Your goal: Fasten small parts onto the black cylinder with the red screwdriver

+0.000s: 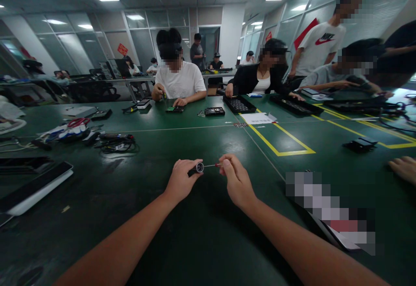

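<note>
My left hand is closed around a small black cylindrical part with a silver round end, held just above the green table. My right hand pinches a thin screwdriver with a red handle, and its metal shaft points left into the silver end of the part. Both forearms reach in from the bottom edge of the view. The hands sit close together, about a finger's length apart.
Cables and tools lie at the left, with a flat black-and-white device nearer the edge. Yellow tape lines mark the table. Across it, several people work on keyboards and small boards. Another person's hand rests at the right.
</note>
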Demonstrator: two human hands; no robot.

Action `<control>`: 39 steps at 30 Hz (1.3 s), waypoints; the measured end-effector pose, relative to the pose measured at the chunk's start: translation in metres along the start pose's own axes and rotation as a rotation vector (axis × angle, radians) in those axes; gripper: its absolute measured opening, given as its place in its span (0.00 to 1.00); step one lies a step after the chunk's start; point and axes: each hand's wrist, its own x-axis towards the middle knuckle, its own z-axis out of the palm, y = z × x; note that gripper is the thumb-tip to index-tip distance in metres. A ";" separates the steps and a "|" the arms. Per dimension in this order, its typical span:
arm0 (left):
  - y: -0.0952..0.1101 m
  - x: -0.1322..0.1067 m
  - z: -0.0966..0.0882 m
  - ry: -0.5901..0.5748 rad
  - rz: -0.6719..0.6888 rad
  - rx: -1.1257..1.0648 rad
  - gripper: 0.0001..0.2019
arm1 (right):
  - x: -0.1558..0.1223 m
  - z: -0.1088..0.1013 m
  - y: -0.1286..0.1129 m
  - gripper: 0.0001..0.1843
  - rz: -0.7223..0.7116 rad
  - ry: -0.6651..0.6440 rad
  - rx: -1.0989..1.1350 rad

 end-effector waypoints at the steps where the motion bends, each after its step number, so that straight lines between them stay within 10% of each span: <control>1: 0.000 0.000 0.000 -0.001 0.001 0.002 0.18 | 0.000 0.000 0.000 0.15 0.008 -0.012 -0.025; 12: 0.003 -0.002 -0.001 -0.003 -0.010 0.051 0.17 | 0.006 0.004 0.003 0.14 0.101 0.107 0.146; 19: 0.004 0.000 -0.004 -0.021 0.083 0.165 0.18 | 0.024 0.002 0.025 0.19 0.490 0.281 0.533; 39: 0.002 0.000 -0.001 -0.044 -0.005 0.079 0.20 | 0.012 0.002 0.007 0.17 0.098 0.207 0.047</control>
